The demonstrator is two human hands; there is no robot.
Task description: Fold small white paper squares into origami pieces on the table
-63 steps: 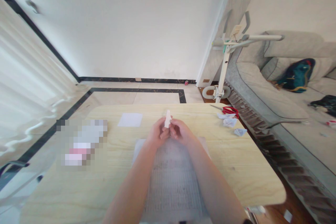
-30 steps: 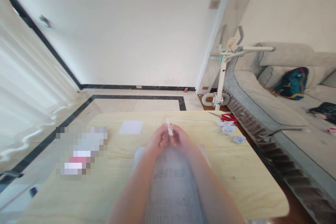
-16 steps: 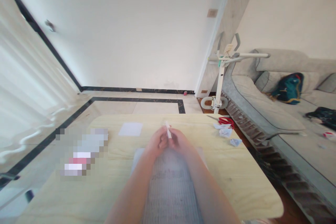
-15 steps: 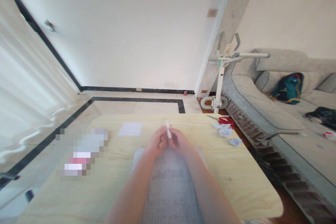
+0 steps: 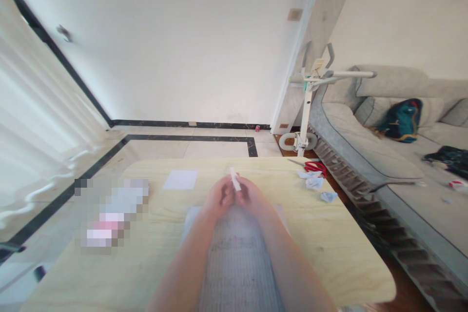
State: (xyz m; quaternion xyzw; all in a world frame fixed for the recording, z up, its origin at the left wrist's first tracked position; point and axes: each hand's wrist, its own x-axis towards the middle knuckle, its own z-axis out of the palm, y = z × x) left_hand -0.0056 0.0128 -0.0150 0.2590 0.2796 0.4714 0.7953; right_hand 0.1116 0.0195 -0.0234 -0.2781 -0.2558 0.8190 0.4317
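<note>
Both of my hands meet above the middle of the wooden table (image 5: 157, 263), closed around a narrow white strip of folded paper (image 5: 235, 180). The strip stands up at a tilt between the fingertips, its top leaning a little left. My left hand (image 5: 221, 195) grips it from the left with curled fingers. My right hand (image 5: 249, 195) pinches it from the right. Beneath my forearms, a pale sheet (image 5: 190, 217) lies on the table, mostly hidden. A square of white paper (image 5: 180, 180) rests to the left of my hands.
At the table's right far corner are red-handled scissors (image 5: 315, 169) and crumpled paper pieces (image 5: 314, 183), with another crumpled piece (image 5: 328, 197) nearer. A blurred-out object (image 5: 127, 197) lies at the left. Beyond the right edge stand a grey sofa (image 5: 347, 131) and a white exercise machine (image 5: 306, 107).
The paper strip has turned slightly and shows more of its face. Both hands stay together in nearly the same place, and the view has shifted a little.
</note>
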